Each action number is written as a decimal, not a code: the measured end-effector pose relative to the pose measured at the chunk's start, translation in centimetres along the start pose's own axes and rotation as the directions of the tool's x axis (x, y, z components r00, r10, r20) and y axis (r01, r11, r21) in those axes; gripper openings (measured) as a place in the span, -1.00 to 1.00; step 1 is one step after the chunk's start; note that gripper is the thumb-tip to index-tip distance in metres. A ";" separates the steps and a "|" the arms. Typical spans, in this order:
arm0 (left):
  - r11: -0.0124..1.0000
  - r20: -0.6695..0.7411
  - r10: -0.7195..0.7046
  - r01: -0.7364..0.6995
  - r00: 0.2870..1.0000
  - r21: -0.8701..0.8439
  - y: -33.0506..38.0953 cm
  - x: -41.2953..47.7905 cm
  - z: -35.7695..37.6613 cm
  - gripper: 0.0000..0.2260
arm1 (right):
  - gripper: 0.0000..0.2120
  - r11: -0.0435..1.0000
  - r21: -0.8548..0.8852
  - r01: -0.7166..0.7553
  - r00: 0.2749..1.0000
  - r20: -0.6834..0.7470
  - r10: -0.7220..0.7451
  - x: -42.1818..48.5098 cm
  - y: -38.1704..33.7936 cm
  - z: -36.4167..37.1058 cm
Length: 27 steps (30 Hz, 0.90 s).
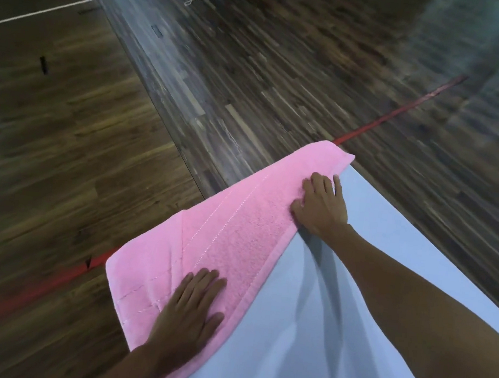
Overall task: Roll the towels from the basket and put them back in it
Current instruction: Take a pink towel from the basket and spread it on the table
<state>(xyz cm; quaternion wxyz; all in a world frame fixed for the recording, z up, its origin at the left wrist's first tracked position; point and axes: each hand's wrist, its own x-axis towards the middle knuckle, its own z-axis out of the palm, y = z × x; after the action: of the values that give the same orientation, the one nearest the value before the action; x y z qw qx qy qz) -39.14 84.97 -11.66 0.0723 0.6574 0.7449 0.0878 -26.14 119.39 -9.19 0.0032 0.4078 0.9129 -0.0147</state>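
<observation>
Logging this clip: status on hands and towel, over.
Left hand flat on pink towel. Right hand on its far end, fingers bent, grip unclear. Towel flat along table edge, unrolled. Nothing else on it.

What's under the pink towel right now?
The pink towel lies along the edge of the pale table, with the left hand and right hand pressing on top. Whatever lies directly beneath the cloth is covered.

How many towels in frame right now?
1. The pink towel lies along the left edge of the white table, left hand flat on its near end, right hand on its far end. Basket not in view; others may be unseen.
</observation>
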 end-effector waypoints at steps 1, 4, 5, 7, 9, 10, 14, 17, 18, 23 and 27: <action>1.000 0.023 -0.009 0.009 1.000 0.011 0.1 0.1 -0.2 -0.50 | -0.32 1.000 0.002 0.028 0.999 0.020 -0.028 0.4 0.1 0.1; 1.000 0.090 -0.018 0.016 0.996 0.021 0.3 0.2 -0.4 -0.46 | -0.29 0.992 0.085 0.096 0.989 0.101 -0.104 1.2 0.4 0.2; 0.999 0.104 -0.026 0.023 0.994 0.032 0.2 0.3 -0.5 -0.45 | -0.34 0.983 0.115 0.141 0.982 0.110 -0.154 1.3 0.6 0.3; 0.998 0.121 -0.043 0.037 0.992 0.055 0.2 0.4 -0.4 -0.43 | -0.43 0.962 0.166 0.216 0.964 0.123 -0.237 1.1 1.0 0.7; 0.997 0.130 -0.048 0.040 0.990 0.064 0.3 0.4 -0.2 -0.43 | -0.43 0.958 0.180 0.225 0.960 0.124 -0.249 0.7 1.4 1.3; 0.997 0.134 -0.054 0.045 0.989 0.065 0.2 0.4 -0.2 -0.42 | -0.42 0.961 0.174 0.215 0.965 0.115 -0.236 0.5 1.5 1.5; 0.996 0.141 -0.066 0.058 0.988 0.061 0.4 0.5 -0.3 -0.40 | -0.39 0.981 0.155 0.120 0.983 0.122 -0.139 -0.8 2.3 2.0; 0.995 0.154 -0.063 0.051 0.986 0.082 0.8 0.0 -0.4 -0.39 | -0.38 0.988 0.139 0.067 0.985 0.149 -0.087 -3.3 3.0 2.0; 0.994 0.158 -0.071 0.057 0.985 0.089 1.0 -0.2 -0.4 -0.38 | -0.37 0.989 0.134 0.055 0.985 0.156 -0.076 -4.5 3.5 2.0; 0.993 0.185 -0.034 0.013 0.982 0.118 4.3 -3.4 0.3 -0.36 | -0.31 0.991 0.132 0.014 0.988 0.148 -0.034 -12.5 6.9 2.1; 0.990 0.201 0.020 -0.047 0.979 0.131 9.4 -7.3 1.3 -0.36 | -0.29 0.991 0.127 -0.029 0.989 0.147 0.010 -20.0 9.4 2.1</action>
<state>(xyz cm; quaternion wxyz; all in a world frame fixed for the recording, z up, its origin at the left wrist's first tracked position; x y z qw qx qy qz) -28.80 78.94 -10.89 0.1002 0.6789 0.7269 -0.0280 -5.85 110.71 -11.16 0.0439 0.4142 0.9032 -0.1035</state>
